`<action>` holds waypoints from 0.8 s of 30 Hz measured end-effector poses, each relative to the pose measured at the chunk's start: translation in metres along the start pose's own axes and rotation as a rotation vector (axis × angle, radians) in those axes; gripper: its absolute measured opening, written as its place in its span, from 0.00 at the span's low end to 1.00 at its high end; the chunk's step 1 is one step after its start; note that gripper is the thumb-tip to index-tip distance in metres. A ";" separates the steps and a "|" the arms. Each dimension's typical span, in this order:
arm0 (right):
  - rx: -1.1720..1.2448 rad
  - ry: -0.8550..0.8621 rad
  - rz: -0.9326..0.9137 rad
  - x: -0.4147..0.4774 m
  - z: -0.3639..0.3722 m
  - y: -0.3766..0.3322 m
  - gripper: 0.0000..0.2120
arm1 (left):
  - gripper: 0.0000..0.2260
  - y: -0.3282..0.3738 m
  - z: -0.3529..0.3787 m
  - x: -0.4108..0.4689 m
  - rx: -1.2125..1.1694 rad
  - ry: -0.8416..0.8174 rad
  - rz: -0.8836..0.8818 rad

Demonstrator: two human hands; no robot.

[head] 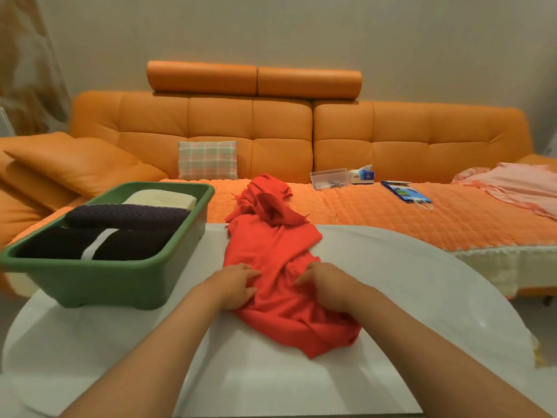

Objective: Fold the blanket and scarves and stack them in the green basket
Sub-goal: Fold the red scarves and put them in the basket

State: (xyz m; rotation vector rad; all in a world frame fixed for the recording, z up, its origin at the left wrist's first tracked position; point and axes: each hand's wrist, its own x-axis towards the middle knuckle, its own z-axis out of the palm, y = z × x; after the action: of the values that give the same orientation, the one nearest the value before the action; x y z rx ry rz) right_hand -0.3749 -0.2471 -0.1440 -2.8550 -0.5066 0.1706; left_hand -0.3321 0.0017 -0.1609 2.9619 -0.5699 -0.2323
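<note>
- You'll see dark lettering on the white end of the tissue box on the sofa seat, but it's too small to read.
- The blue bag, also on the sofa seat, bears a print you can't make out.

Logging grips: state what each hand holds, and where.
Both hold the red scarf: left hand pinches its left edge, right hand grips a fold near its middle.
</note>
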 end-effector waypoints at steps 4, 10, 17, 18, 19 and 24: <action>-0.474 0.183 0.230 -0.012 -0.024 0.027 0.16 | 0.21 0.015 -0.013 -0.006 0.143 0.060 0.049; -0.643 0.112 0.390 -0.028 -0.028 0.040 0.14 | 0.06 0.062 -0.015 -0.019 -0.038 -0.013 0.304; 0.043 0.001 0.055 -0.020 -0.010 0.007 0.26 | 0.08 0.113 -0.007 -0.028 -0.682 -0.334 0.213; 0.050 -0.021 0.065 -0.021 -0.008 0.008 0.27 | 0.09 0.111 -0.010 -0.029 -0.752 -0.386 0.192; 0.044 -0.039 0.072 -0.023 -0.008 0.011 0.28 | 0.14 0.107 -0.012 -0.028 -0.762 -0.372 0.194; -0.056 -0.112 0.097 -0.030 -0.012 0.021 0.29 | 0.26 0.056 -0.009 -0.007 0.026 0.136 0.173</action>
State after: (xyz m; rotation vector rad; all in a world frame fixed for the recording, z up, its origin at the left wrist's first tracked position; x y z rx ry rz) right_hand -0.3945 -0.2794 -0.1351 -2.9390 -0.4002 0.3404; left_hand -0.3572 -0.0470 -0.1428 2.9013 -0.8106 -0.0065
